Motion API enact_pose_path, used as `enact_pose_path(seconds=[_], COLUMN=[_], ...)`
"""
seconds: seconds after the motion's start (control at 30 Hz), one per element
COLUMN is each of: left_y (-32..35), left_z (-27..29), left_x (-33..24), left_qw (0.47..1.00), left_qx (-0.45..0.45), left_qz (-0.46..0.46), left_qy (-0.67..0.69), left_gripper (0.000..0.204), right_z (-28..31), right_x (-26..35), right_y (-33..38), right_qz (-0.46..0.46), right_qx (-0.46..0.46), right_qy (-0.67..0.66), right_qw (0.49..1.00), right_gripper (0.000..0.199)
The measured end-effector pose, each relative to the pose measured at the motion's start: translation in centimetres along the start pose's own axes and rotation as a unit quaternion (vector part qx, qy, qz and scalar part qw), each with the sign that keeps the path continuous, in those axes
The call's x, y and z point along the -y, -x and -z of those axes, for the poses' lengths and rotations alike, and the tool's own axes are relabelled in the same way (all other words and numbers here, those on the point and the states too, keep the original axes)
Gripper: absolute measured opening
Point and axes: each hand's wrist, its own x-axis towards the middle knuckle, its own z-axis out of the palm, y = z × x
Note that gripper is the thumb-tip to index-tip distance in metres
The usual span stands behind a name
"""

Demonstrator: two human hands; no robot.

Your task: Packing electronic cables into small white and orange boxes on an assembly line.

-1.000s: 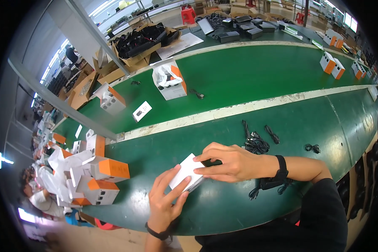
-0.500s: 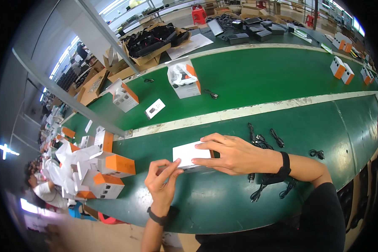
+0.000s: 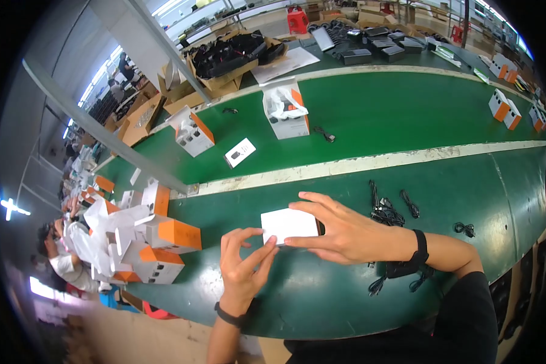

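— What have your hands got hold of?

— Your right hand [image 3: 346, 233] lies flat over a small white box [image 3: 288, 224], fingers spread wide, thumb along its near edge, pressing it down on the green table [image 3: 358, 303].

— And your left hand [image 3: 242, 264]?

— It meets the box's left near corner. Your fingers [image 3: 262, 253] are loosely curled, half open, with the fingertips touching that corner; it's a light pinch rather than a full grasp.

— What lies around your hands?

— Just right of your right hand, a bundle of black cables [image 3: 387, 209]. Well to the left of your left hand, a heap of orange and white boxes [image 3: 145, 242]. Beyond your hands, past the pale strip, an open box [image 3: 285, 109] stands upright.
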Motion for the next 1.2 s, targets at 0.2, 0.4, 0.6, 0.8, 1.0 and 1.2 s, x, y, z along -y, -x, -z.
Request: enact_pose_path(seconds=[0.2, 0.4, 0.6, 0.8, 1.0, 1.2], left_y=[-5.1, -13.0, -22.1, -23.5, -12.2, 4.5], left_z=[0.1, -10.5, -20.7, -20.4, -9.9, 1.0], left_x=[2.9, 13.3, 17.8, 13.6, 4.4, 0.1], left_qw=[0.985, 0.936, 0.954, 0.946, 0.92, 0.88], left_qx=[0.089, 0.149, 0.097, 0.081, 0.037, 0.089], left_qz=[0.07, 0.225, 0.199, 0.212, 0.217, 0.314], left_qy=[0.131, 0.225, 0.202, 0.232, 0.324, 0.345], left_gripper=[0.03, 0.105, 0.129, 0.082, 0.072, 0.076], right_z=[1.0, 10.6, 11.9, 12.1, 7.4, -0.2], right_x=[-2.4, -8.1, -19.7, -20.7, -19.2, -20.0], right_y=[0.6, 1.1, 8.3, 8.6, 5.9, 3.6], right_qz=[-0.07, -0.236, -0.414, -0.335, -0.34, -0.26], right_qx=[0.075, 0.011, -0.153, -0.212, -0.043, 0.122], right_qy=[-0.119, -0.037, 0.202, 0.482, 0.14, 0.258], right_qw=[0.988, 0.971, 0.874, 0.782, 0.929, 0.922], right_gripper=[0.055, 0.045, 0.045, 0.042, 0.046, 0.068])
